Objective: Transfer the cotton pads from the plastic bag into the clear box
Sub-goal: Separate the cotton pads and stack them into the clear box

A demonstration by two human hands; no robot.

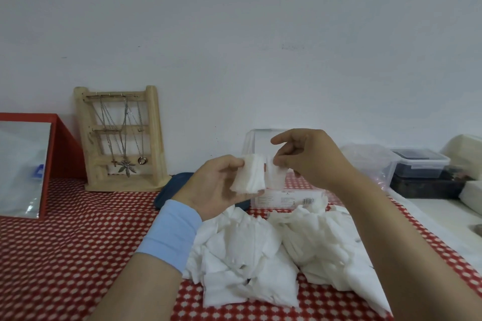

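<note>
My left hand (216, 185) holds a small stack of white cotton pads (249, 176) above the table. My right hand (307, 156) pinches a second, thinner bunch of pads (275, 174) right beside the first. A loose heap of white cotton pads (273, 250) lies spread on the red patterned cloth below both hands. The clear box (257, 142) stands behind my hands, mostly hidden by them. A plastic bag with a printed label (287, 199) lies flat between the box and the heap.
A wooden jewellery stand (120, 138) with necklaces stands at the back left, next to a red-framed mirror (28, 164). A dark blue lid (172, 187) lies behind my left wrist. Lidded plastic containers (420, 163) and a crumpled clear bag (370, 161) sit at the back right.
</note>
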